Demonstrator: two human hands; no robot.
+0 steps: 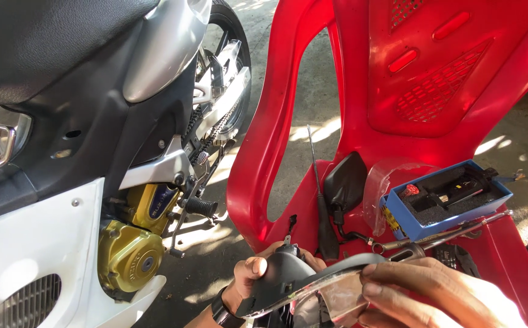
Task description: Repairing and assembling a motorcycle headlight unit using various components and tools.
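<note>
both hands (337,288) grip a mirror (312,282); blue box (452,212) holds a bulb (411,191).

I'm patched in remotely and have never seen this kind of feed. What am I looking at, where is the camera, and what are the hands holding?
This is one view from a camera worn on the person's head, looking down. There is no machine arm, only two bare hands. The left hand and right hand together grip a dark mirror housing with a shiny rim. Behind them, a red plastic chair carries a screwdriver, a black mirror, a blue box of parts and a metal wrench. A motorcycle stands at left.
</note>
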